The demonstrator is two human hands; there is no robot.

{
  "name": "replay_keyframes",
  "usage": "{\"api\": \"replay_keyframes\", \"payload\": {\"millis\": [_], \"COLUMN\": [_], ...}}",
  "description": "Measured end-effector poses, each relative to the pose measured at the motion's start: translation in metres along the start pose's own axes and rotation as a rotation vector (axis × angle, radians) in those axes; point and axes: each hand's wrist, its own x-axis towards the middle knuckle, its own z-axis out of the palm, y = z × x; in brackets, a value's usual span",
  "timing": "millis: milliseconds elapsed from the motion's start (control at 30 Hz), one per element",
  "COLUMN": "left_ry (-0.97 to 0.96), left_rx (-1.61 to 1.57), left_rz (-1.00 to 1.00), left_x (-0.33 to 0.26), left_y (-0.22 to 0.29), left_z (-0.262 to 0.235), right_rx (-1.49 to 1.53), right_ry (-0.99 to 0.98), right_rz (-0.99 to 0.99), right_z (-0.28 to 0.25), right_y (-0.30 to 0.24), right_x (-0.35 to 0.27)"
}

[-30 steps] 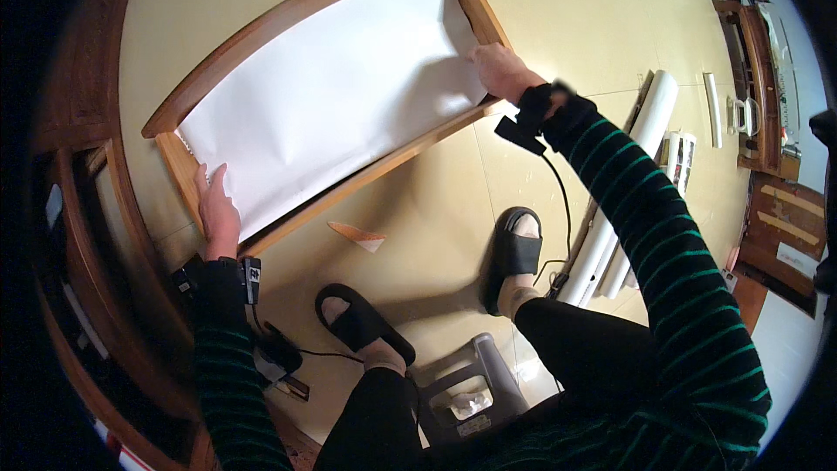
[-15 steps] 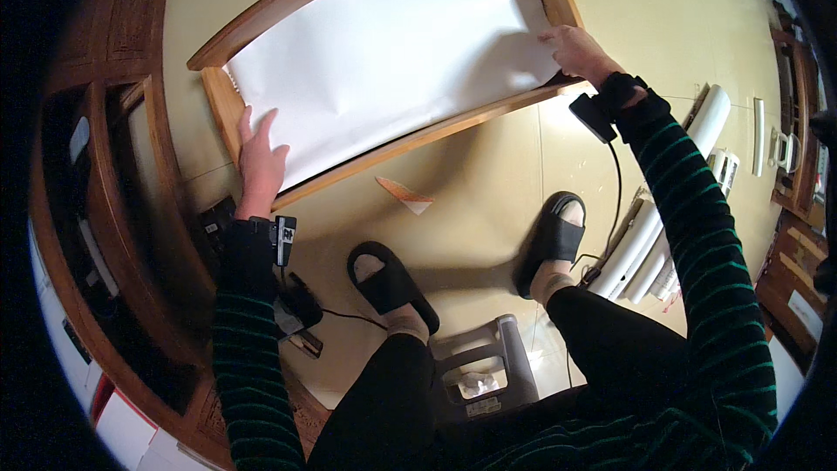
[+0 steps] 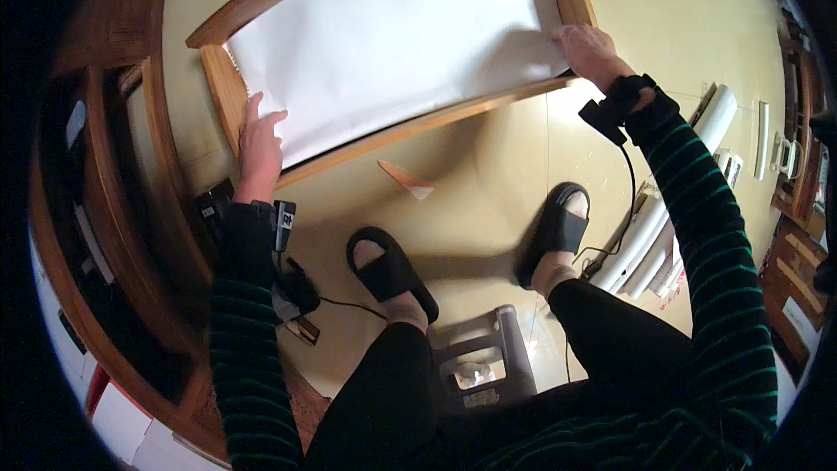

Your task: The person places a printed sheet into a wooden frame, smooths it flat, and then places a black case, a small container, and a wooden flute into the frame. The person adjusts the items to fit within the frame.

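A wooden drawer (image 3: 228, 92) is tilted across the far part of the view, its inside lined with a white paper sheet (image 3: 384, 53). At the drawer's near left corner lies my left hand (image 3: 260, 153), thumb and forefinger spread over the paper's edge. The other fingers of that hand are partly hidden. My right hand (image 3: 593, 51) is closed over the right wall near the corner, its fingertips against the paper. A torn triangular scrap (image 3: 406, 180), orange-brown with a pale tip, lies on the floor just below the drawer's front edge.
A grey plastic stool (image 3: 514, 358) stands between my slippered feet. White rolls (image 3: 632, 244) lie on the floor at right, with a cable beside them. A dark wooden cabinet (image 3: 131, 236) lines the left side. Black cables hang from both my wrists.
The drawer's right end has shifted slightly right and up in view, with my right hand. My right hand has moved from the paper onto the right wall. My left hand's fingers have drawn closer together.
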Motion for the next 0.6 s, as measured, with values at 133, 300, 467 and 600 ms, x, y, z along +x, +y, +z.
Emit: {"api": "replay_keyframes", "payload": {"millis": [133,300,467,600], "left_ry": [0.011,-0.081,-0.177,-0.574], "left_rx": [0.143,0.378,0.009,-0.183], "left_rz": [0.009,0.067,0.519,0.347], "left_x": [-0.001,-0.009,-0.007,0.018], "left_y": [0.006,0.023,0.051,0.068], "left_z": [0.001,-0.016,-0.016,0.0], "right_rx": [-0.335,-0.514,0.188,0.331], "right_ry": [0.008,0.031,-0.064,-0.143], "right_rz": [-0.071,-0.286,-0.586,-0.625], "right_z": [-0.005,-0.015,0.0,0.015], "right_y": [-0.01,-0.014,-0.028,-0.037], "right_x": [-0.005,0.001,0.02,0.03]}}
